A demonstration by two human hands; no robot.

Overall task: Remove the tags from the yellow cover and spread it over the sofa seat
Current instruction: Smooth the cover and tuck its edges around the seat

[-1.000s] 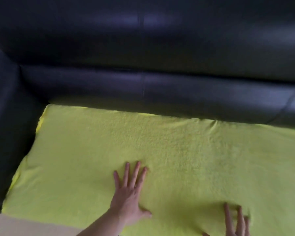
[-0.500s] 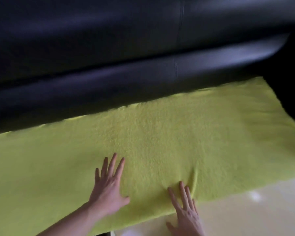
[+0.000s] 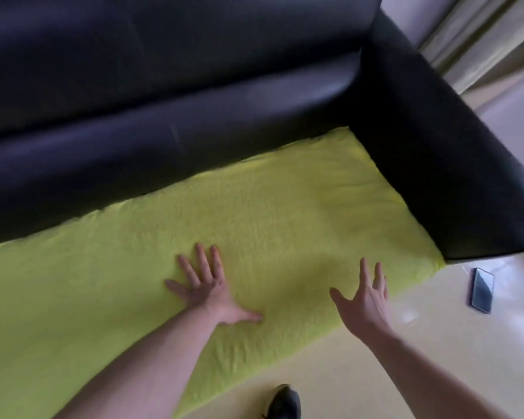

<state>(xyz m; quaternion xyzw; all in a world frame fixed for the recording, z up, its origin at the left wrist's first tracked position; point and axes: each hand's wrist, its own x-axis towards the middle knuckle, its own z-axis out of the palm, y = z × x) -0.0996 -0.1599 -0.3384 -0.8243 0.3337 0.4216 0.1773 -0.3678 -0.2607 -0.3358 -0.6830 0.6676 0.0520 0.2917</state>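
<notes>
Left grip [image 3: 208, 290] lies flat, fingers spread, palm pressed on the yellow cover [image 3: 285, 213], holding nothing. Right grip [image 3: 365, 300] is wide open too, fingers straight, over the cover's front edge; contact is unclear. Cover lies spread across the black sofa [image 3: 194, 116] seat, reaching the right armrest [image 3: 436, 164].

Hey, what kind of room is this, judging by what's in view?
Most likely a living room at home: a black sofa with a yellow cover spread over its seat, curtains behind its arm, and a phone lying on the pale floor.
</notes>
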